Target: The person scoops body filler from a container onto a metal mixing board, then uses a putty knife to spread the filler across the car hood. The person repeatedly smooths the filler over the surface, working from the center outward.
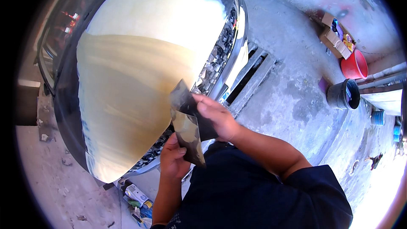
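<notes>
My right hand (216, 116) grips a dark, thin sheet like sandpaper (201, 124) by its upper right part, fingers closed on it. My left hand (174, 157) is below and to the left, thumb and fingers closed on the lower left edge of a tan-smudged dark piece (185, 133) overlapping the other. Whether these are two sheets or one folded sheet I cannot tell. Both hands are over the front edge of a car hood (127, 72) coated pale cream and beige, with dark borders. The car's grille (215, 57) shows along that edge.
A grated floor drain (260, 68) crosses the concrete floor (288, 110) beside the car. At right stand a cardboard box (333, 42) of items, a red bucket (354, 65), a black bucket (342, 95) and blue containers (378, 118). Assorted packages (137, 197) lie below the car.
</notes>
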### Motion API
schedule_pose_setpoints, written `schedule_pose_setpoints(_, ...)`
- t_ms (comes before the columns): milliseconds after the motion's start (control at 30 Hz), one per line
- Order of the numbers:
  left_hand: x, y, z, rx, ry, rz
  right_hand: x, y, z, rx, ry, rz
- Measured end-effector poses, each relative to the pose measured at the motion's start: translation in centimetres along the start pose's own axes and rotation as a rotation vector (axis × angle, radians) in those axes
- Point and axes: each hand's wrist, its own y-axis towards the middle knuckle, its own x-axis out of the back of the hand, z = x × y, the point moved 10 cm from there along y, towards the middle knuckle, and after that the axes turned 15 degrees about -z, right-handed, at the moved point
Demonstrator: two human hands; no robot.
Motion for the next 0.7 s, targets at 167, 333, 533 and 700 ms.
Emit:
schedule_pose_setpoints(167, 0.7, -0.7, -1.4, -0.077, -0.045, 0.013, 5.4, 4.4, -0.7, -0.031, -0.165, -0.093)
schedule_pose_setpoints(333, 4.7, -1.8, -4.5, -0.237, -0.004, -0.145, 14.3, 10.3, 2.5, 0.039, -0.473, -0.554)
schedule_pose_setpoints(533, 6.7, -3.3, -5.8, -0.295, -0.006, -0.219, 14.7, 10.4, -2.0, 0.083, -0.534, -0.575)
schedule_pose_setpoints(700, 6.9, -3.6, -6.2, -0.333, -0.007, -0.239, 12.3, 7.3, -7.2, 0.068, -0.476, -0.513)
